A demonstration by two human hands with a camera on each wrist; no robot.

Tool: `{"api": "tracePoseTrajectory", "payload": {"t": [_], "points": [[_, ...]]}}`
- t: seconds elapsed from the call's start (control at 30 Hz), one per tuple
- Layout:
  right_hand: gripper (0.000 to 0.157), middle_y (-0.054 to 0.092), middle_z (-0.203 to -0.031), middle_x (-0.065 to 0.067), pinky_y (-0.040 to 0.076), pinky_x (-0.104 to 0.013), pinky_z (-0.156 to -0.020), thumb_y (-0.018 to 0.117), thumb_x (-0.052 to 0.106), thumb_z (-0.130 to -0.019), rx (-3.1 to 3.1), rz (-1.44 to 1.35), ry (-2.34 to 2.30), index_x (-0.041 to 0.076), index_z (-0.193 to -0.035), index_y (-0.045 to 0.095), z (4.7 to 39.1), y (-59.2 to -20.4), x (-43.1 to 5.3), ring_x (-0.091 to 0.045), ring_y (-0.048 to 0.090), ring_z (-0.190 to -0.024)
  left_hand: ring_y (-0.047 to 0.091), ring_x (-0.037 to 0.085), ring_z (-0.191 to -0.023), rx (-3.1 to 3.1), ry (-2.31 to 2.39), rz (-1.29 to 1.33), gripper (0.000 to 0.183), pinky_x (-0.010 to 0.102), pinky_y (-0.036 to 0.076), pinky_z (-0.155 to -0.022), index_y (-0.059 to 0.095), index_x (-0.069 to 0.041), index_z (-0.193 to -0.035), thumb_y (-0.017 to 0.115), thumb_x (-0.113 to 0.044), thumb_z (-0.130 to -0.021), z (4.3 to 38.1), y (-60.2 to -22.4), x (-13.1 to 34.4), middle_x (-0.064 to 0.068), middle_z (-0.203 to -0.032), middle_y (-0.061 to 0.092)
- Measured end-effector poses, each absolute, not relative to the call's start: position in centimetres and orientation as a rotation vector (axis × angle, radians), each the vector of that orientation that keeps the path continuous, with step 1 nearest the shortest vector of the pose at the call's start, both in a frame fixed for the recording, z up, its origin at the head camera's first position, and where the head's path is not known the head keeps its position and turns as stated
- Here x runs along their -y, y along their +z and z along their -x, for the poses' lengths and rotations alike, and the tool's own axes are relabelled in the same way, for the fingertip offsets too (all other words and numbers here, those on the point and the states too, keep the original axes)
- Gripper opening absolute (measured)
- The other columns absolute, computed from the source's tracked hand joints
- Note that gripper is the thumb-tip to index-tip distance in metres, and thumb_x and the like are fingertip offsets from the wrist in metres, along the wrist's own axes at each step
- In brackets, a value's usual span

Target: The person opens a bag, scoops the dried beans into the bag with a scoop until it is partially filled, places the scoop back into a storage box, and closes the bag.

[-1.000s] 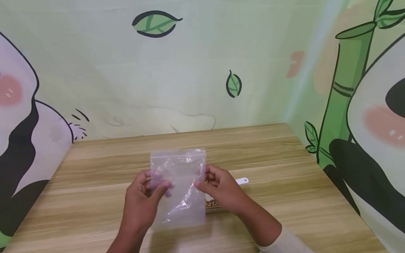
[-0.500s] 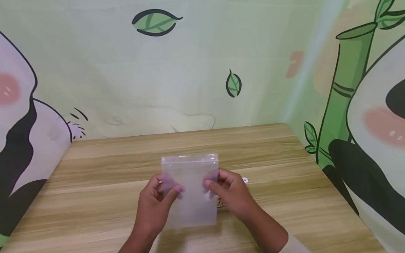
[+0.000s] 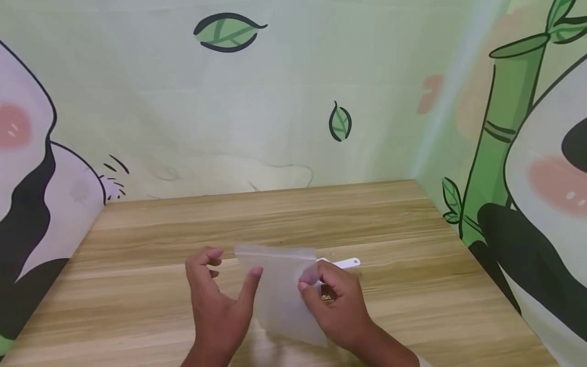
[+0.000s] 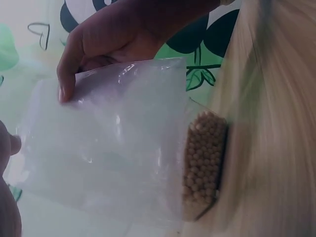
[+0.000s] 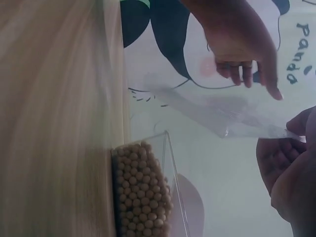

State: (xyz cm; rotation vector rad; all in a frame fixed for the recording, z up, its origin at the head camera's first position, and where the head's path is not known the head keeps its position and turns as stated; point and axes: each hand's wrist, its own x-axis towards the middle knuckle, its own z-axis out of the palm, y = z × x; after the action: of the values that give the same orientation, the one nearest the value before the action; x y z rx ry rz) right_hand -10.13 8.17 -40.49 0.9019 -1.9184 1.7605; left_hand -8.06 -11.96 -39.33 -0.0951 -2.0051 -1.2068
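My right hand (image 3: 341, 306) pinches the right edge of a clear plastic zip bag (image 3: 282, 300), thumb in front and fingers behind. The flat bag hangs tilted above the table, its zip strip along the top. My left hand (image 3: 220, 300) is at the bag's left, thumb and fingers spread and holding nothing. In the right wrist view a gap separates this left hand (image 5: 242, 44) from the bag (image 5: 222, 116). Behind the bag stands a clear box (image 5: 175, 182) of round tan beans (image 5: 140, 192), mostly hidden in the head view.
A white handle (image 3: 348, 263) with a hole at its end sticks out beyond the right hand, near the box. The wood-grain table (image 3: 160, 255) meets a cloth wall (image 3: 275, 102) printed with pandas, leaves and bamboo at the back and sides.
Both hands held the bag by its sides earlier. Now the left hand has let go and moved left, while the bag has tilted in the right hand and its top edge has dropped.
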Motion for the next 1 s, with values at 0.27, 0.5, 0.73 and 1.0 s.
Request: {"api": "tracePoseTrajectory", "payload": {"t": [0.27, 0.5, 0.73, 1.0], "points": [[0.016, 0.067, -0.081, -0.008, 0.056, -0.014, -0.061, 0.071, -0.009, -0.092, 1.702, -1.004, 1.274, 0.005, -0.085, 0.066, 9.7, -40.6, -7.7, -0.012, 0.064, -0.068, 0.053, 0.008, -0.078, 2.023, -1.313, 0.222, 0.012, 0.023, 0.041, -0.073, 0.064, -0.002, -0.097, 0.075, -0.007, -0.101, 6.9, -36.8, 11.5, 0.006, -0.083, 0.060], [0.028, 0.066, -0.077, -0.017, 0.049, -0.011, -0.055, 0.059, 0.003, -0.103, 1.438, -1.078, 0.963, -0.006, -0.077, 0.064, 9.5, -39.0, -6.7, -0.012, 0.059, -0.061, 0.048, 0.013, -0.052, 2.187, -2.010, 0.076, 0.058, 0.029, 0.046, -0.050, 0.063, 0.004, -0.073, 0.050, -0.031, -0.118, 7.1, -34.3, 11.7, 0.004, -0.059, 0.055], [0.028, 0.066, -0.075, -0.017, 0.054, -0.014, -0.057, 0.059, -0.001, -0.102, 1.367, -1.156, 0.883, -0.007, -0.075, 0.064, 9.4, -38.6, -6.4, -0.015, 0.064, -0.062, 0.047, 0.012, -0.054, 2.166, -2.199, 0.040, 0.057, 0.026, 0.042, -0.050, 0.060, 0.012, -0.077, 0.053, -0.029, -0.116, 7.5, -34.2, 11.5, 0.003, -0.061, 0.055], [0.027, 0.068, -0.076, -0.017, 0.055, -0.015, -0.058, 0.061, 0.000, -0.101, 1.369, -1.162, 0.873, -0.007, -0.075, 0.067, 9.5, -39.2, -6.6, -0.015, 0.066, -0.063, 0.047, 0.011, -0.057, 2.221, -2.209, 0.119, 0.052, 0.026, 0.044, -0.053, 0.062, 0.009, -0.084, 0.052, -0.030, -0.117, 7.7, -34.6, 11.4, 0.004, -0.063, 0.053]]}}
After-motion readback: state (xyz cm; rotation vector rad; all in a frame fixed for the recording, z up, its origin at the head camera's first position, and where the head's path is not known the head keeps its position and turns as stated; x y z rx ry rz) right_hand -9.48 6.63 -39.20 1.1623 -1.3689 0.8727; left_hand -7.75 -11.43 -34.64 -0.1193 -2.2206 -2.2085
